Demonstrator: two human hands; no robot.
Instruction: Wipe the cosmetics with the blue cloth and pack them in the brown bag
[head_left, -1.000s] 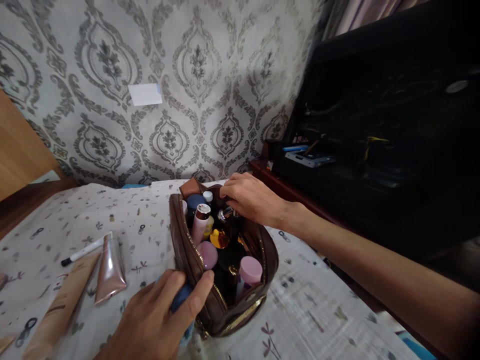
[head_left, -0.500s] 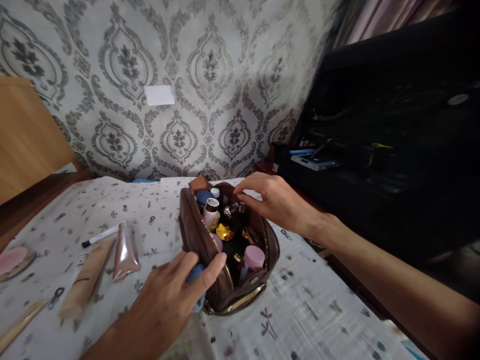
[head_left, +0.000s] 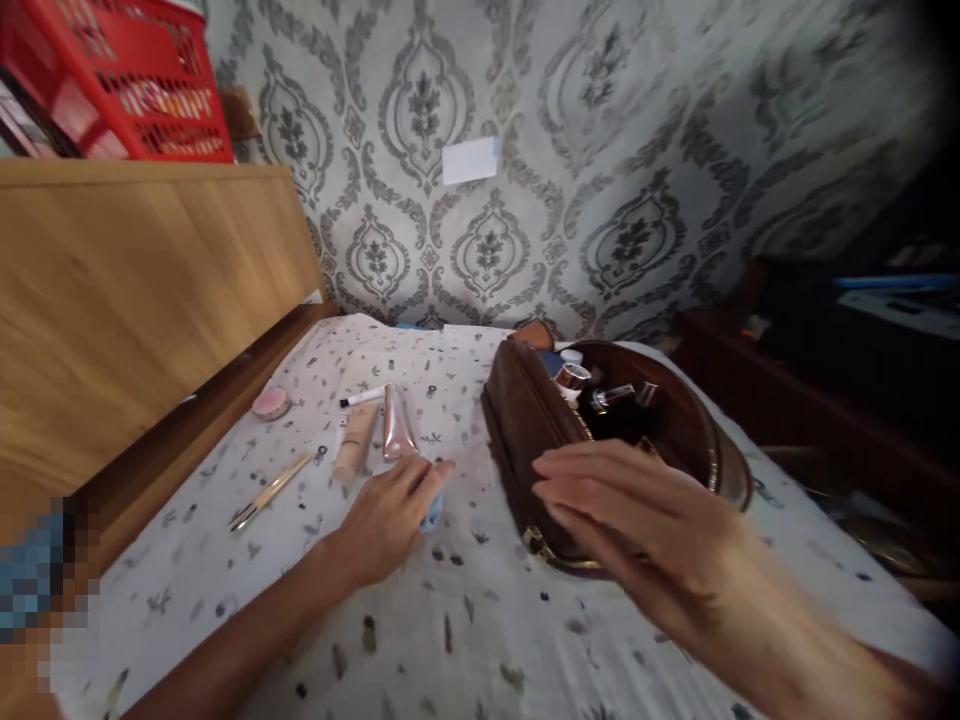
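The brown cosmetic bag (head_left: 517,430) stands unzipped on the sheet, with bottles and a pink-capped container's place partly hidden behind my hand. A bottle with a shiny cap (head_left: 574,376) and a clear-capped tube (head_left: 611,398) show inside. My right hand (head_left: 637,510) is over the bag's near side, its fingers stretched out together and nothing visible in them. My left hand (head_left: 394,515) is left of the bag, fingers curled round a small light-blue object (head_left: 433,512), mostly covered. Just beyond it lie a rose-gold tube (head_left: 398,425) and a beige tube (head_left: 355,440).
A slim white tube (head_left: 365,396), a pink round compact (head_left: 271,403) and gold sticks (head_left: 270,492) lie on the patterned sheet (head_left: 450,640). A wooden headboard (head_left: 150,260) borders the left, with a red basket (head_left: 150,80) above. Dark furniture (head_left: 847,370) stands at right.
The view has swung left, bringing the basket into sight. My left hand has come away from the bag with the light-blue object. My right hand has drawn back from the bag's far opening to its near side.
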